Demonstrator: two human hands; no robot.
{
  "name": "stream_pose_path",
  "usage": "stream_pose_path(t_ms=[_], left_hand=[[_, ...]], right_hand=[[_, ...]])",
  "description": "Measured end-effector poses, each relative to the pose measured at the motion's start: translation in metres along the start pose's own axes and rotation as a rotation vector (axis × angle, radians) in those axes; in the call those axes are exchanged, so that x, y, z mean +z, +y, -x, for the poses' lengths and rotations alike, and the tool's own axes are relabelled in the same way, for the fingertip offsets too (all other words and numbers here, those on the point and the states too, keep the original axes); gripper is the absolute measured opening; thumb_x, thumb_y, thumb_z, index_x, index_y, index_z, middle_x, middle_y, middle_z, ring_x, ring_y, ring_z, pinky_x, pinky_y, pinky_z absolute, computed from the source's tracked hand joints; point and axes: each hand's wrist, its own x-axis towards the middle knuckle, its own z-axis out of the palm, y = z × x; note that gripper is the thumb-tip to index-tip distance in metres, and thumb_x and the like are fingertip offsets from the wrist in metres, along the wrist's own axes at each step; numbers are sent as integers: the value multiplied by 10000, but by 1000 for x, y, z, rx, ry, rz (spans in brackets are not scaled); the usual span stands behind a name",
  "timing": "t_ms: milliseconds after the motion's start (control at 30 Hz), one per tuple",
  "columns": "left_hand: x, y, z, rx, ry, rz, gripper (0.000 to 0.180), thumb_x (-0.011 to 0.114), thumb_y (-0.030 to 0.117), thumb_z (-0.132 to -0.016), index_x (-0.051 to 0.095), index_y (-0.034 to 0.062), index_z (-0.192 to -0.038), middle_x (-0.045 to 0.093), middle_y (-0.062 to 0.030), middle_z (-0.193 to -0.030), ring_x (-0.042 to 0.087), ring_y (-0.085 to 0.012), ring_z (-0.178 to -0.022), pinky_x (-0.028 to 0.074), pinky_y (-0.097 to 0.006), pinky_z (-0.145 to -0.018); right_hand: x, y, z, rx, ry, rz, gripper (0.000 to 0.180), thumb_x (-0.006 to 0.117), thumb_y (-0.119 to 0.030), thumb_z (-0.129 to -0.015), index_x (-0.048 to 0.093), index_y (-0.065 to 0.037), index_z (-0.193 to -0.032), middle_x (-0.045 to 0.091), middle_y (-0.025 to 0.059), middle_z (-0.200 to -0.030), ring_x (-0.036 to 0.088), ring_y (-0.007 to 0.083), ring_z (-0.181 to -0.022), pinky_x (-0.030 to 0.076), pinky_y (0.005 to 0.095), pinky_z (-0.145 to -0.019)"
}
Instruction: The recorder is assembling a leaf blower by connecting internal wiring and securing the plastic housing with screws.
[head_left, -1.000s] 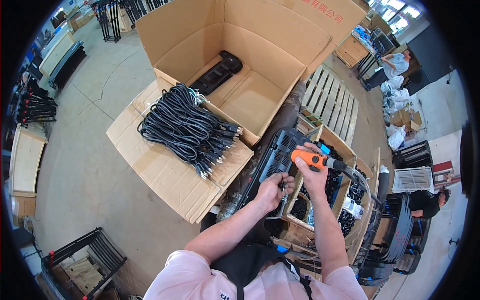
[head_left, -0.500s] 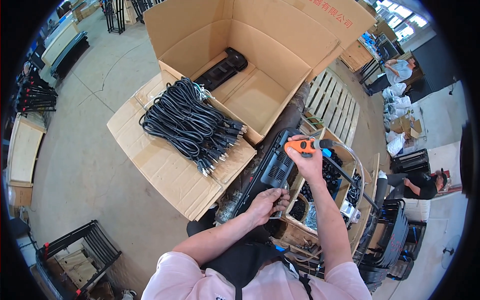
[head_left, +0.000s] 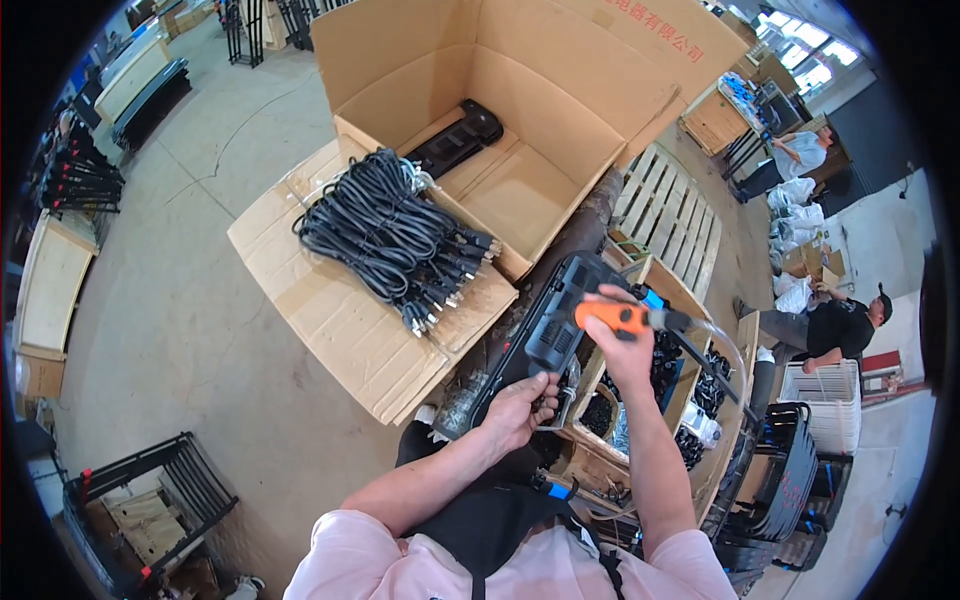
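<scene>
A long black plastic housing (head_left: 552,330) with vent slots lies at a slant in front of me. My right hand (head_left: 622,350) is wrapped round an orange air screwdriver (head_left: 618,317) above the housing's right side; a clear hose curves away from its rear. The tool is slightly blurred, and its tip is hidden. At the housing's near end, my left hand (head_left: 515,412) is closed, thumb against curled fingers. Whatever those fingers pinch is too small or hidden to make out.
Bundled black power cables (head_left: 385,235) lie on a flap of the open cardboard box (head_left: 560,180), with another black housing (head_left: 460,140) inside. At right stand wooden bins (head_left: 590,465) of small black parts. Beyond are a pallet (head_left: 665,210) and two people.
The right hand and screwdriver have shifted slightly down and right. My left hand has stayed near the housing's near end. The whole view has shifted a little; the person in black at right has moved.
</scene>
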Motion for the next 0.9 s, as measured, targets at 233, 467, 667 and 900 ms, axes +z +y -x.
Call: stream_pose_path(t_ms=[233, 467, 667, 900], left_hand=[[-3, 1, 0, 60, 30, 235, 304, 631, 348, -1074, 712, 80, -1191, 671, 5, -894, 664, -137, -761, 591, -255, -672], [-6, -10, 2, 73, -29, 211, 307, 616, 360, -1081, 693, 89, -1203, 641, 11, -868, 652, -138, -779, 578, -276, -704], [-3, -13, 17, 97, -60, 216, 287, 622, 349, -1079, 688, 96, -1195, 641, 10, -881, 649, -152, -798, 578, -298, -732], [-16, -14, 24, 51, -98, 231, 315, 598, 375, -1088, 682, 96, -1206, 641, 9, -901, 640, -160, -806, 562, -312, -736]], right_hand=[[-22, -32, 96, 89, -1, -79, 555, 779, -45, -858, 557, 34, -1361, 731, 188, -1251, 697, 239, -1167, 540, 399, -1054], [-24, -28, 113, 93, 11, -90, 537, 778, -35, -868, 555, 25, -1354, 735, 172, -1250, 692, 225, -1160, 524, 383, -1064], [-24, -32, 123, 85, 7, -104, 534, 770, -22, -872, 555, 21, -1359, 730, 178, -1251, 691, 228, -1161, 528, 384, -1059], [-15, -35, 127, 84, -65, -79, 550, 771, -8, -873, 545, 16, -1374, 715, 182, -1280, 684, 238, -1191, 529, 401, -1077]])
